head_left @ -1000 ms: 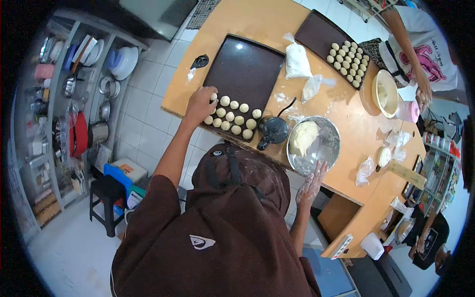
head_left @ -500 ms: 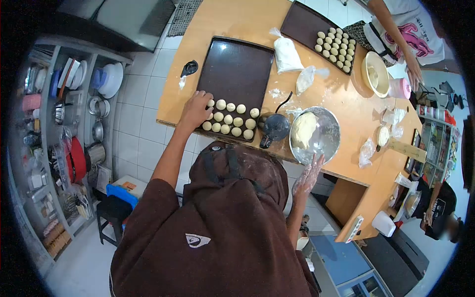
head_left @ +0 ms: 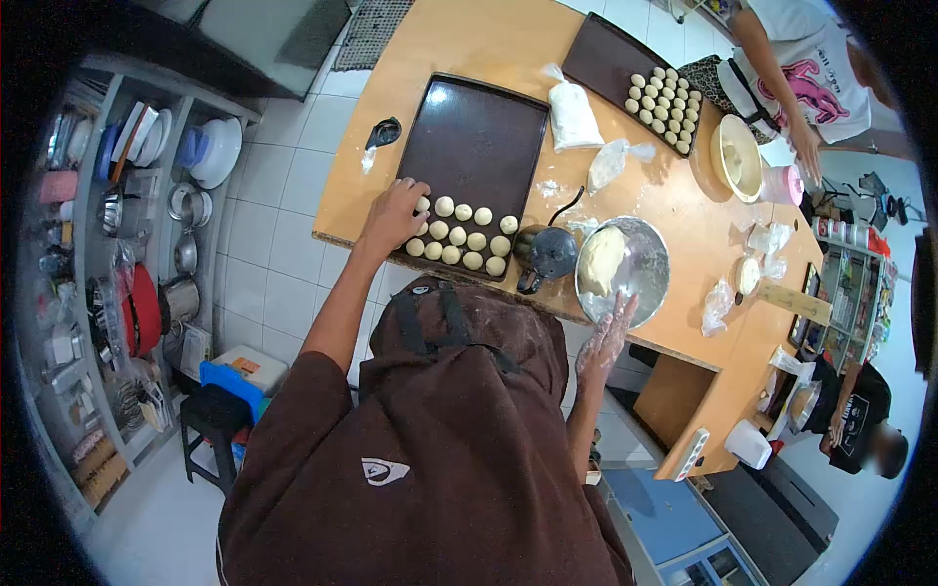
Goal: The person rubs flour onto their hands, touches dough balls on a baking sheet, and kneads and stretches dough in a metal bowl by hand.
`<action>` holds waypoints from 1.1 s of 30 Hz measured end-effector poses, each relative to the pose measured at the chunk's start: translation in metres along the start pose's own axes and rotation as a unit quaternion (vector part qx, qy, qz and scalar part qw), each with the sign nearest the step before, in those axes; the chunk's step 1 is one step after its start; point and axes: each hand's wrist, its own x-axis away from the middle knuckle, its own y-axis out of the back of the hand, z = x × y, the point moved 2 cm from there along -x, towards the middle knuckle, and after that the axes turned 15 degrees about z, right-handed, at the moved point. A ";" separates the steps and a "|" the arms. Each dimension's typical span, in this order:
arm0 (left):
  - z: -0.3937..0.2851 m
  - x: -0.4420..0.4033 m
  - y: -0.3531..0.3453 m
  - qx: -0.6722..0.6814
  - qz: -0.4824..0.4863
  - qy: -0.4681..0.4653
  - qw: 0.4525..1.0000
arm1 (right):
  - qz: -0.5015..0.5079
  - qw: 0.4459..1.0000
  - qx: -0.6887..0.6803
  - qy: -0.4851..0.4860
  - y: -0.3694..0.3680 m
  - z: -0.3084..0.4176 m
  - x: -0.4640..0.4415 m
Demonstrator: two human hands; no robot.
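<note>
My left hand is at the left edge of a dark baking tray, fingers bent around a small pale dough ball. Several more dough balls sit in rows at the tray's near end. My right hand is dusted with flour, its fingers stretched out over the near rim of a metal bowl. A large lump of dough lies in that bowl, to the left. Nothing shows in my right hand.
A black rounded device stands between tray and bowl. Beyond are bags of white powder, a second tray with dough balls and a yellow bowl. Another person's hand is at the far right. A black object lies left.
My right hand has moved slightly up, its fingers now further over the bowl's rim. My left hand stays at the same dough ball. The whole view has shifted a little.
</note>
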 end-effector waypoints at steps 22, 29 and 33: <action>0.042 0.091 -0.021 0.369 -0.378 0.145 0.837 | 0.036 0.997 0.063 -0.010 0.023 -0.014 -0.023; -0.003 0.076 -0.005 0.392 -0.401 0.112 0.820 | 0.141 0.982 0.083 -0.094 0.025 -0.040 -0.057; -0.045 0.065 0.015 0.378 -0.402 0.083 0.830 | 0.208 0.963 0.096 -0.143 0.014 -0.038 -0.070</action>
